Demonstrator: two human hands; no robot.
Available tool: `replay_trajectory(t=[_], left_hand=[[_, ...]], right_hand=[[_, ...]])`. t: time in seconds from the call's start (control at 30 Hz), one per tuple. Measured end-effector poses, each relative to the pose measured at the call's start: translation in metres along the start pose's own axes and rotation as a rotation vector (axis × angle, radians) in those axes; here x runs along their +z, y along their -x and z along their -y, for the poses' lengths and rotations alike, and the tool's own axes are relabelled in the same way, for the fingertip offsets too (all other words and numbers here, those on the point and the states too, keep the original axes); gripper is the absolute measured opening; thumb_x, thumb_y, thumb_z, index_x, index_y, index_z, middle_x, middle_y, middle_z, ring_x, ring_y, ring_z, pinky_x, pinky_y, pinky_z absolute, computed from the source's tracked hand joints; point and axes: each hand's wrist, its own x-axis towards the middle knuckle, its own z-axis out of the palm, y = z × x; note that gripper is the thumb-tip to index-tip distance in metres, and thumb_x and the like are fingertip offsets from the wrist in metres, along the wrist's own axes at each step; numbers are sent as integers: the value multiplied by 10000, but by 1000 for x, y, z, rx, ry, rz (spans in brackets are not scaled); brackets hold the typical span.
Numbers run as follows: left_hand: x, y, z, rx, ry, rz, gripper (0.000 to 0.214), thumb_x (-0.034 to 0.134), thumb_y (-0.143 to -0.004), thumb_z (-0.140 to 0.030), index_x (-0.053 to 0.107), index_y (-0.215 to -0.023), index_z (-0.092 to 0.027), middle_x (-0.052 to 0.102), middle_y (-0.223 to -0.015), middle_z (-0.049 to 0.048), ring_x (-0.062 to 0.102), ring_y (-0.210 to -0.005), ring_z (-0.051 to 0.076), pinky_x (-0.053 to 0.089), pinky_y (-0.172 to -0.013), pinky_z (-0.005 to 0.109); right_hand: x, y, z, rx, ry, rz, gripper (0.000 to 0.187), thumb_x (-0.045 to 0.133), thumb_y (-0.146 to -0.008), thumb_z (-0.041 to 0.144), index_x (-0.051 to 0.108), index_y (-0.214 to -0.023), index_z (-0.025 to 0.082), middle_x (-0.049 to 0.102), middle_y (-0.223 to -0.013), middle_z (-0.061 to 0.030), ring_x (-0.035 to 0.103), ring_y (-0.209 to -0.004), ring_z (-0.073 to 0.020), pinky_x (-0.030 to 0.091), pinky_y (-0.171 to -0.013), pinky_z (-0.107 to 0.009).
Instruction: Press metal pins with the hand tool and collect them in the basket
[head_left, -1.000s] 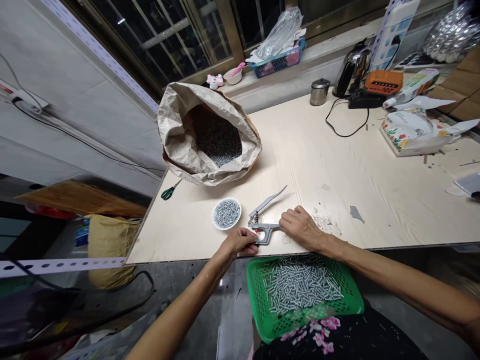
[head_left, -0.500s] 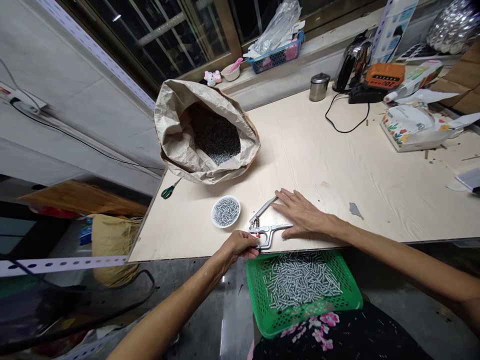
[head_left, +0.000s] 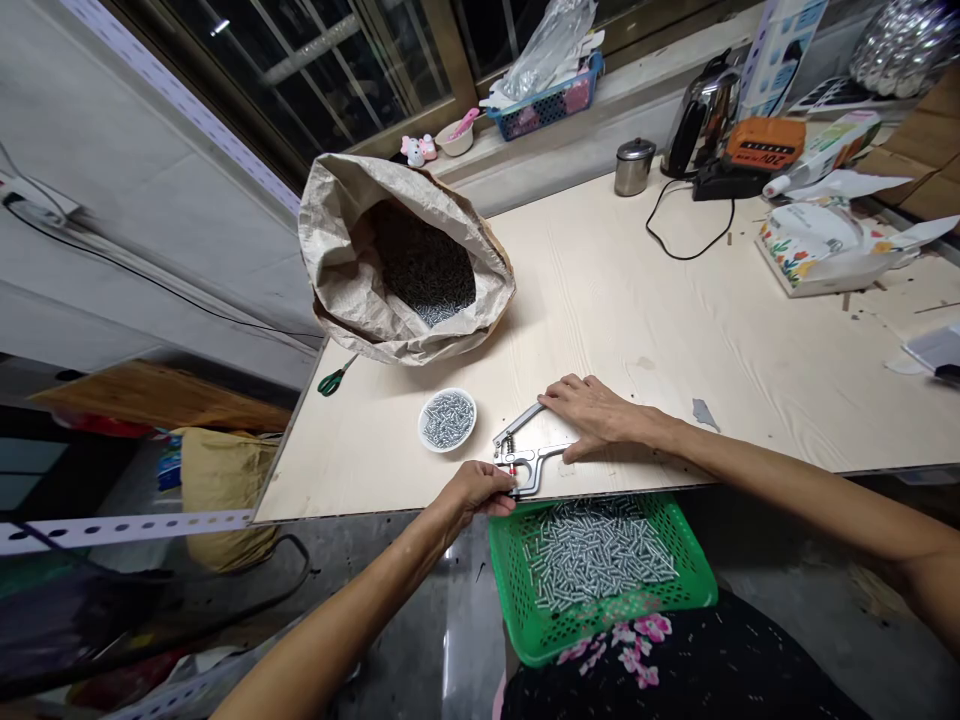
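On the desk (head_left: 637, 300), a bowl (head_left: 450, 448) sits left of the pliers (head_left: 529, 457), a sack (head_left: 330, 250) on their far side.

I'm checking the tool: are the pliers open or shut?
Open: the pliers show handles spread apart, the right hand at their ends.

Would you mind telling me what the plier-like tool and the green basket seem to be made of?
The plier-like tool: probably metal, smooth grey, with a sheen along its handles. The green basket: likely moulded plastic, slightly glossy, judging by its even colour and perforated walls.
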Motion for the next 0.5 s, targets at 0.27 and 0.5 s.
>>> replay_trajectory(t=[0.27, 0.5], left_hand=[[9, 13, 4, 366, -607, -331, 228, 608, -815, -341, 631, -743, -126, 655, -728, 73, 633, -705, 193, 515, -668, 321], [34, -17, -13, 1170, -1121, -428, 552, 606, -840, -347, 405, -1308, -132, 479, -1326, 172, 444, -1196, 286, 414, -974, 451]], right_hand=[[-1, 7, 8, 27, 60, -11, 567, 714, -717, 536, 543, -1118, 174, 555, -1094, -112, 439, -962, -271, 319, -734, -347], [1, 13, 10, 55, 73, 14, 654, 732, -692, 558, 530, -1163, 152, 539, -1101, -119, 439, -961, -260, 352, -762, -354]])
